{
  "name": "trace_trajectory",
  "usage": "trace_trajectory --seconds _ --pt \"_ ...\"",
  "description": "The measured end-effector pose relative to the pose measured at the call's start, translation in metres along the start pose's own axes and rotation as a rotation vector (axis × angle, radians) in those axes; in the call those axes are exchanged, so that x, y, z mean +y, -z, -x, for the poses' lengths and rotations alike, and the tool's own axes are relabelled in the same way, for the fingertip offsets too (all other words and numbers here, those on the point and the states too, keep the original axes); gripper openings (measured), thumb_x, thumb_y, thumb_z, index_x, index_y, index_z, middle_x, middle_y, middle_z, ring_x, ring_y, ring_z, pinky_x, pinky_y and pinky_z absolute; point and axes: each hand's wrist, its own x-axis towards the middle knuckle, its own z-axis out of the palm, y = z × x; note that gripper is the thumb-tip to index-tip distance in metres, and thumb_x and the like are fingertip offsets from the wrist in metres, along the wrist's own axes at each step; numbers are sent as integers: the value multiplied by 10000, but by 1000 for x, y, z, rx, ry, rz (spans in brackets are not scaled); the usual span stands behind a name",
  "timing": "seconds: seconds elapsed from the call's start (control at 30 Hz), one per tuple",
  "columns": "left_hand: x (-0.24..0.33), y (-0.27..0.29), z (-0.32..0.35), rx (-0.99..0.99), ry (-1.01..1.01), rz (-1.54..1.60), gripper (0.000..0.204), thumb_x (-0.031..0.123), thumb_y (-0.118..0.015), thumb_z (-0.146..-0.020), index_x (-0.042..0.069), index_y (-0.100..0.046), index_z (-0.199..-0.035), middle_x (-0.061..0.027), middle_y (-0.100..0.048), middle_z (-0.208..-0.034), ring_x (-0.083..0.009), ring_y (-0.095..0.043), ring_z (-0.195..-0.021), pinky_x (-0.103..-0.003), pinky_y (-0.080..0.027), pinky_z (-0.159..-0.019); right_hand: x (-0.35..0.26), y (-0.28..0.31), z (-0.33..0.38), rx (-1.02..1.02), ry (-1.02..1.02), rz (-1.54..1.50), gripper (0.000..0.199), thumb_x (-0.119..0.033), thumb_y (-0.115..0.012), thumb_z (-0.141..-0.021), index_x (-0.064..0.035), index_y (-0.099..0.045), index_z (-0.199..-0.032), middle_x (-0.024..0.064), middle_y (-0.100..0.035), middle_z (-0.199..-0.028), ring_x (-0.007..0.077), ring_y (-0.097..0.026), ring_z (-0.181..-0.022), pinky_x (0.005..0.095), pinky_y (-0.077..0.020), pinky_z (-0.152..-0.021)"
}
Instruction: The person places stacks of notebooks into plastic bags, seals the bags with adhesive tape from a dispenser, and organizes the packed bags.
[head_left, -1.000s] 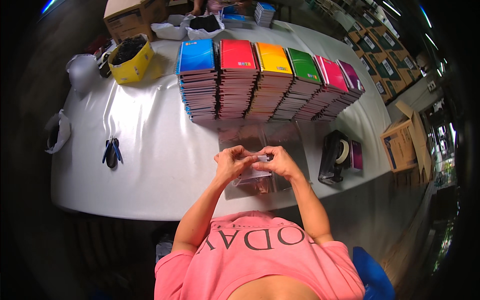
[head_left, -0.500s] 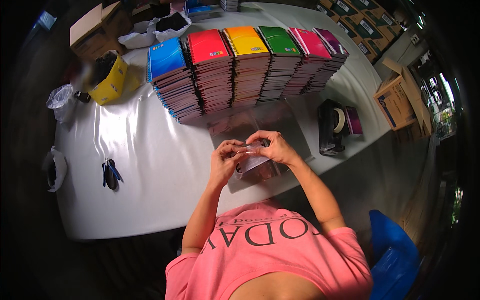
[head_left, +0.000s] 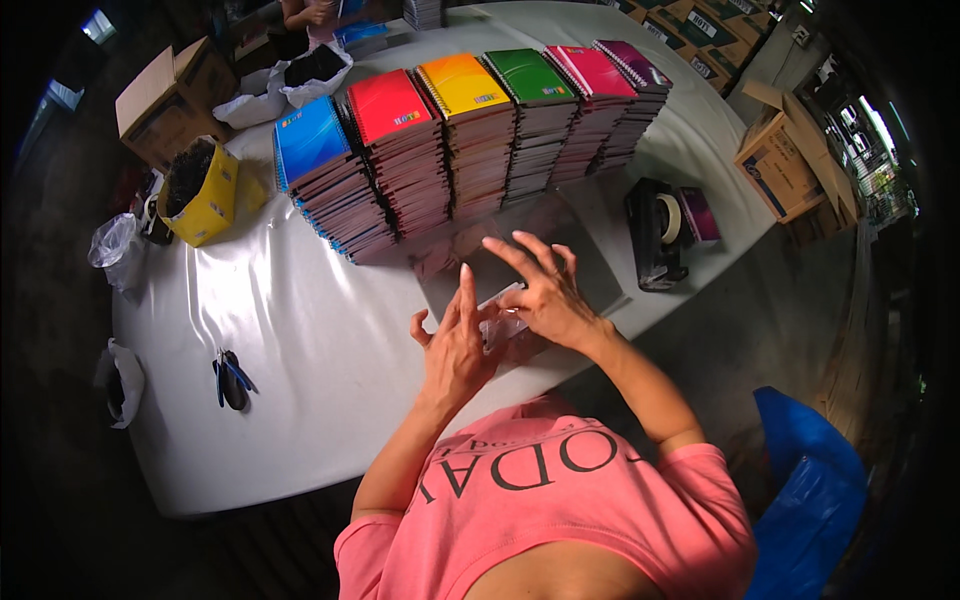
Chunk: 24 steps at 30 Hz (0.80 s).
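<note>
Clear plastic [head_left: 503,327] sits between our left grip [head_left: 458,345] and right grip [head_left: 553,305], fingers spread (can't tell if we're pinching), notebook stacks [head_left: 480,150] just beyond, probably for easy reach.

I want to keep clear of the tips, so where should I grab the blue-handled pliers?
Probably by the handles of the pliers, left hand coming from the person's side of the table: the handles spread toward that side, while the narrow tip points away.
</note>
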Motion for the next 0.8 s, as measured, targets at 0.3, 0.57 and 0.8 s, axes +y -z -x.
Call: trace_trajectory --seconds 0.3,0.57,0.8 --pt "-3 -24 22 160 -126 -197 357 132 -628 -807 186 -617 -1160 37 -609 -1206 -88 -531 -1157 -475 -182 -953 20 62 54 -273 -110 -406 226 -82 -619 -752 -109 -721 -951 78 -350 -1447 258 -371 -1292 508 -260 -1038" --pt "-14 -35 22 218 -318 -81 321 77 -681 -747 193 -684 -1047 67 -626 -1178 -151 -550 -1144 -392 -301 -807 199 62 162 428 -1489 -556 387 -479 -623 -832 -122 -688 -966 108 -538 -1246 245 -446 -1172 390 -328 -966" --pt "-13 -35 19 239 -340 -89 296 83 -697 -744 201 -697 -1016 65 -641 -1128 -159 -568 -1114 -384 -318 -784 226 56 162 250 -1458 -937 346 -532 -667 -763 -194 -689 -832 14 -552 -1224 230 -398 -1174 415 -291 -823"
